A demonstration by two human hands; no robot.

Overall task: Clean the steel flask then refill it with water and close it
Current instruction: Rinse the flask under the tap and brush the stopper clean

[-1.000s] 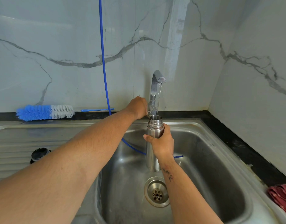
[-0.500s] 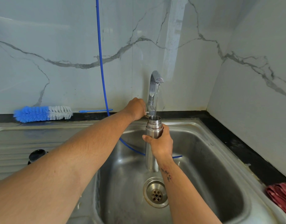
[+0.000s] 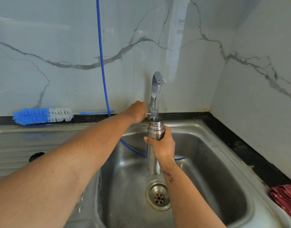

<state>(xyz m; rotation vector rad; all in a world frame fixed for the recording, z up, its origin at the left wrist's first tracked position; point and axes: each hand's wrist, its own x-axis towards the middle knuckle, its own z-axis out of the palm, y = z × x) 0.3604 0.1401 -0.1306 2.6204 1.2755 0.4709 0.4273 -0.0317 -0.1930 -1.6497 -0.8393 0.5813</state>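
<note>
Steel flask (image 3: 153, 137) held upright under running tap (image 3: 155, 92), over the sink basin (image 3: 207, 162).

Right hand (image 3: 162, 147) grips the flask around its upper body, fingers curled round it, open mouth directly below the spout; a thin stream of water (image 3: 159, 99) falls into the mouth. Left hand (image 3: 138, 111) is curled on the tap's side lever (image 3: 149, 114), at the tap base. Black cap (image 3: 36, 156) lies on the drainboard, left, well apart from the flask. Blue-and-white bottle brush (image 3: 43, 116) rests along the back ledge. Blue hose (image 3: 102, 63) hangs down the wall into the basin behind the flask. Red cloth (image 3: 286, 198) at right edge of sink.
</note>
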